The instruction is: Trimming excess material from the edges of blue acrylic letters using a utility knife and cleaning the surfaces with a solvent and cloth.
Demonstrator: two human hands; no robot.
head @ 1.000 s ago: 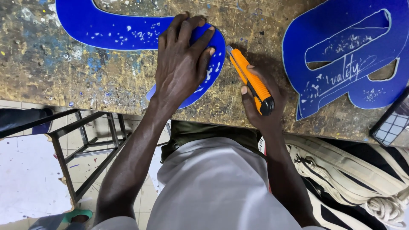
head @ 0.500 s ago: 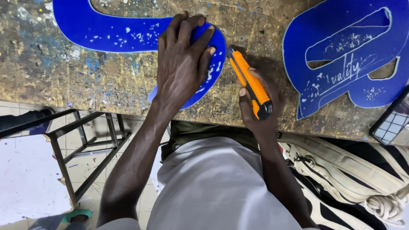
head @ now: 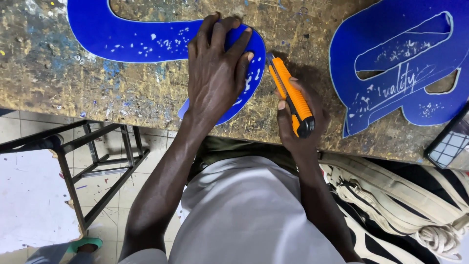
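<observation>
Here, on the paint-scarred workbench (head: 73,93), the left hand (head: 215,73) lies flat with fingers spread, pressing down the curved blue cut-out sheet (head: 132,39) — while the right hand (head: 298,122) is wrapped tight around an orange utility knife (head: 290,98), its tip at the sheet's rounded edge.

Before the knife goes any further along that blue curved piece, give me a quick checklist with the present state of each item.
1. Left hand flat on the blue curved piece: ok.
2. Right hand gripping the orange utility knife: ok.
3. Knife tip at the piece's edge: ok.
4. Left fingertips away from the blade: not ok, close beside it.
5. Blade extended: cannot tell.
6. Piece fully on the workbench: not ok, its end overhangs.
</observation>
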